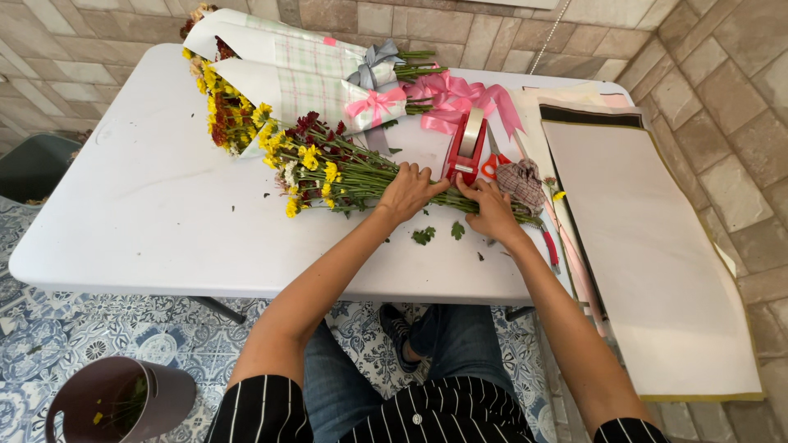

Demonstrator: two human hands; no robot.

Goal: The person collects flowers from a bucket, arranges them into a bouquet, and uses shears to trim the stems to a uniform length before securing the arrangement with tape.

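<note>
Head view: the loose flowers (328,172) lie on the table (148,205), just in front of the tape dispenser (468,143). Left hand (408,190) and right hand (491,209) close around the stems (447,199). They look light, soft and fragile; the stems are the best hold.

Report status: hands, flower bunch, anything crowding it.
Left hand and right hand both pressed on the loose flower bunch, lying flat on the table. Red tape dispenser touches the stems.

Plain white plastic folding table (148,205) shoved into a corner of tan stone-brick walls (722,74), sitting on a blue and white patterned tile floor (98,336), with soft, even daylight all over
</note>
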